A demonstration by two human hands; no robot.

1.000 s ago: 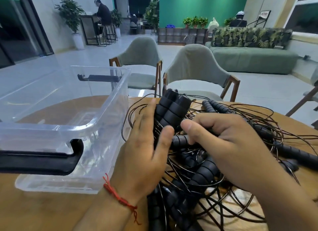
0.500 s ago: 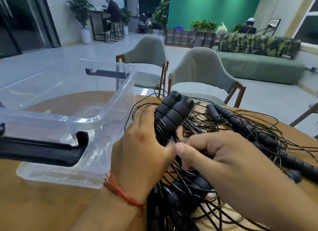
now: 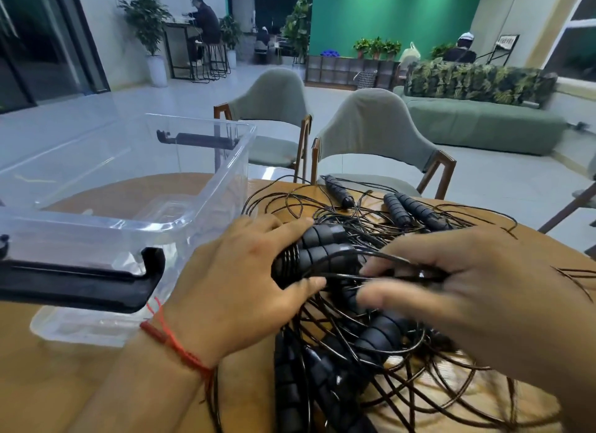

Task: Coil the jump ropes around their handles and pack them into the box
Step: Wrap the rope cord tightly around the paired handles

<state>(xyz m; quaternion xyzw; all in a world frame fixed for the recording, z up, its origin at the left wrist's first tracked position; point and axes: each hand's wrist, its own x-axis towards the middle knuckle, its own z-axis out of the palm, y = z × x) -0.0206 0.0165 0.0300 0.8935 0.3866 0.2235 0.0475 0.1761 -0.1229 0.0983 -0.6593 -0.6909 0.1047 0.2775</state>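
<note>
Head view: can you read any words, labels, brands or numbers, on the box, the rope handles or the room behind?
No text can be read in this view.
Black-framed sign on a stand at the far right back: pale marks, too small and blurred to read.
Clear plastic box with black latches: no label shows.
Black ribbed jump-rope handles: no brand or number shows.

Single view, head-worn: looked forward and down from above the near edge of the table point(image 3: 48, 384), very close on left hand point(image 3: 232, 287) and right hand point(image 3: 467, 303) over the jump ropes point(image 3: 380, 332); far edge and chairs point(image 3: 371, 126) receded beyond.
</note>
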